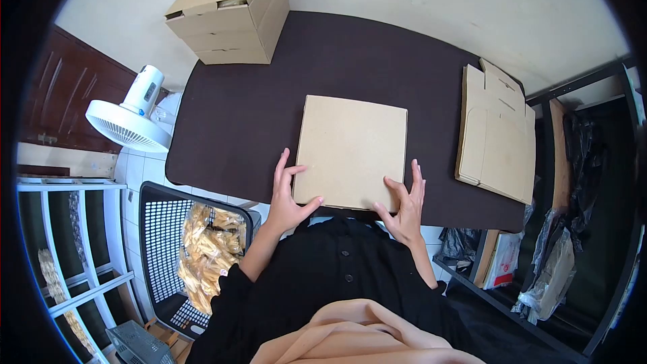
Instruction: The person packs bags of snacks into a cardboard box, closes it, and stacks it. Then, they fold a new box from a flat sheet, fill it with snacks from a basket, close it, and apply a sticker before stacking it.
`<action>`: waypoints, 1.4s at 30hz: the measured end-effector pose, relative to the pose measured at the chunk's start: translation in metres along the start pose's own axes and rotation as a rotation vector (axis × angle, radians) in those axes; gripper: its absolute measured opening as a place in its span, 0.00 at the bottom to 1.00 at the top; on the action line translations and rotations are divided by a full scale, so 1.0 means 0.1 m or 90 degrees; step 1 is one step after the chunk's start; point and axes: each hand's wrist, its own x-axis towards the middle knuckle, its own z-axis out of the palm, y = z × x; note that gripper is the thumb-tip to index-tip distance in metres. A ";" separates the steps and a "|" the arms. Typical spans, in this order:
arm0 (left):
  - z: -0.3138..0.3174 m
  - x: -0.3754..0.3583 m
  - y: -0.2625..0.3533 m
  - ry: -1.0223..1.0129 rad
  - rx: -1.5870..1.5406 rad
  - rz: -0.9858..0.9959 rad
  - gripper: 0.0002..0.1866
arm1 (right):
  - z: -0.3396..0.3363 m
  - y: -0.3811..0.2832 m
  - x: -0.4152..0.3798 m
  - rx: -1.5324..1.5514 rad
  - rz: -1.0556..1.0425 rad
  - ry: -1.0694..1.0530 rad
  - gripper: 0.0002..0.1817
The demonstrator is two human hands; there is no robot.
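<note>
A flat square cardboard box (352,152) lies on the dark counter (242,114), near its front edge, directly in front of the person. The left hand (288,192) rests on the box's near left corner, fingers spread along the edge and thumb lying on the top face. The right hand (404,203) sits at the near right corner, fingers splayed, thumb at the lower edge. Neither hand pinches anything; both press flat. A stack of flattened cartons (495,135) lies to the right, and a closed shipping carton (232,10) stands at the far left corner. The step in hand looks like squaring or steadying the box; lifting it would call for curling the fingers under both corners.
</note>
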 end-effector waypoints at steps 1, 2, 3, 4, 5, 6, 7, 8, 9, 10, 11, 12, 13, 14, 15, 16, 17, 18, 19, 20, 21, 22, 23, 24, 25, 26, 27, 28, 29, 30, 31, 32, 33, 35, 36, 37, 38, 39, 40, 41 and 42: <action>-0.06 0.05 0.11 -0.028 0.159 0.004 0.35 | 0.01 -0.07 0.07 -0.072 0.002 0.006 0.30; -0.03 0.15 0.22 -0.044 0.229 0.014 0.33 | 0.05 -0.13 0.14 -0.143 0.004 0.010 0.29; 0.05 0.26 0.26 -0.041 0.229 0.015 0.33 | 0.12 -0.16 0.22 -0.144 0.001 0.010 0.29; 0.13 0.39 0.30 -0.080 0.279 0.027 0.32 | 0.23 -0.18 0.33 -0.200 -0.022 -0.005 0.28; 0.21 0.51 0.34 -0.120 0.330 0.038 0.32 | 0.32 -0.20 0.43 -0.256 -0.044 -0.021 0.28; 0.32 0.60 0.31 -0.129 0.386 0.058 0.31 | 0.38 -0.22 0.51 -0.279 -0.051 -0.030 0.30; 0.39 0.66 0.28 -0.125 0.387 0.061 0.31 | 0.43 -0.20 0.57 -0.279 -0.054 -0.026 0.30; 0.45 0.72 0.27 -0.126 0.419 0.084 0.30 | 0.47 -0.17 0.62 -0.292 -0.064 -0.041 0.31; 0.47 0.75 0.25 -0.126 0.451 0.107 0.30 | 0.49 -0.15 0.66 -0.304 -0.074 -0.057 0.32; 0.48 0.77 0.24 -0.124 0.452 0.107 0.30 | 0.49 -0.14 0.66 -0.299 -0.059 -0.083 0.32; 0.48 0.77 0.24 -0.129 0.462 0.110 0.29 | 0.50 -0.13 0.68 -0.299 -0.062 -0.083 0.32; 0.48 0.76 0.24 -0.136 0.472 0.112 0.29 | 0.51 -0.12 0.69 -0.305 -0.069 -0.077 0.31; 0.48 0.74 0.23 -0.138 0.473 0.113 0.29 | 0.51 -0.13 0.69 -0.310 -0.073 -0.069 0.30; 0.47 0.76 0.22 -0.139 0.464 0.112 0.29 | 0.50 -0.12 0.70 -0.310 -0.072 -0.065 0.30; 0.47 0.77 0.22 -0.139 0.454 0.112 0.29 | 0.48 -0.11 0.71 -0.283 -0.070 -0.069 0.30; 0.45 0.75 0.21 -0.140 0.453 0.112 0.29 | 0.47 -0.10 0.69 -0.256 -0.067 -0.077 0.29; 0.41 0.72 0.20 -0.153 0.410 0.099 0.29 | 0.44 -0.10 0.64 -0.256 -0.067 -0.078 0.29; 0.35 0.71 0.19 -0.161 0.368 0.088 0.29 | 0.39 -0.10 0.58 -0.279 -0.040 -0.059 0.29; 0.27 0.65 0.19 -0.157 0.370 0.091 0.29 | 0.34 -0.09 0.53 -0.302 -0.015 -0.039 0.28; 0.18 0.53 0.21 -0.146 0.388 0.048 0.30 | 0.29 -0.06 0.45 -0.302 0.004 -0.037 0.27; 0.13 0.46 0.23 -0.133 0.406 0.005 0.30 | 0.26 -0.04 0.41 -0.302 -0.001 -0.033 0.27; 0.13 0.45 0.23 -0.125 0.407 0.006 0.30 | 0.24 -0.02 0.38 -0.262 0.021 -0.040 0.28; 0.12 0.43 0.20 -0.125 0.376 -0.001 0.31 | 0.23 -0.02 0.39 -0.220 0.041 -0.048 0.28; 0.09 0.43 0.17 -0.125 0.346 -0.007 0.32 | 0.22 -0.02 0.43 -0.190 0.045 -0.060 0.31; 0.08 0.44 0.14 -0.111 0.355 -0.006 0.32 | 0.22 0.01 0.45 -0.185 0.031 -0.057 0.31; 0.09 0.48 0.11 -0.104 0.322 -0.008 0.33 | 0.25 0.08 0.44 -0.096 0.033 -0.015 0.32; 0.06 0.53 0.08 -0.096 0.288 -0.011 0.34 | 0.26 0.12 0.44 -0.006 0.035 0.023 0.33; -0.02 0.60 0.06 -0.069 0.259 -0.016 0.35 | 0.25 0.11 0.42 -0.001 0.073 0.023 0.35; -0.13 0.70 0.02 -0.027 0.238 -0.022 0.34 | 0.24 0.10 0.40 0.037 0.097 0.021 0.36; -0.25 0.83 -0.05 0.041 0.231 -0.012 0.34 | 0.22 0.12 0.38 0.035 0.095 0.021 0.36; -0.40 0.98 -0.13 0.107 0.223 -0.001 0.33 | 0.23 0.13 0.36 0.032 0.093 0.022 0.35; -0.59 1.17 -0.19 0.174 0.223 0.042 0.32 | 0.22 0.10 0.33 0.037 0.083 0.019 0.35; -0.80 1.36 -0.25 0.239 0.221 0.086 0.31 | 0.21 0.05 0.30 0.022 0.091 0.026 0.35; -1.25 1.74 -0.27 0.312 0.328 0.117 0.30 | 0.20 0.00 0.28 0.011 0.093 0.037 0.35; -1.45 1.91 -0.20 0.332 0.363 0.128 0.29 | 0.21 -0.01 0.28 0.013 0.099 0.034 0.34; -1.62 2.06 -0.14 0.351 0.397 0.139 0.29 | 0.21 -0.02 0.28 0.014 0.106 0.032 0.33; -1.75 2.21 -0.15 0.354 0.397 0.144 0.29 | 0.21 -0.03 0.29 0.012 0.108 0.036 0.33; -1.86 2.34 -0.15 0.344 0.466 0.173 0.28 | 0.21 -0.04 0.29 0.013 0.106 0.041 0.33; -1.96 2.44 -0.16 0.333 0.533 0.202 0.28 | 0.20 -0.04 0.30 0.006 0.105 0.039 0.33; -2.03 2.52 -0.19 0.336 0.532 0.207 0.28 | 0.20 -0.03 0.30 -0.001 0.105 0.037 0.33; -2.09 2.59 -0.23 0.302 0.572 0.224 0.27 | 0.19 -0.05 0.31 -0.001 0.104 0.043 0.33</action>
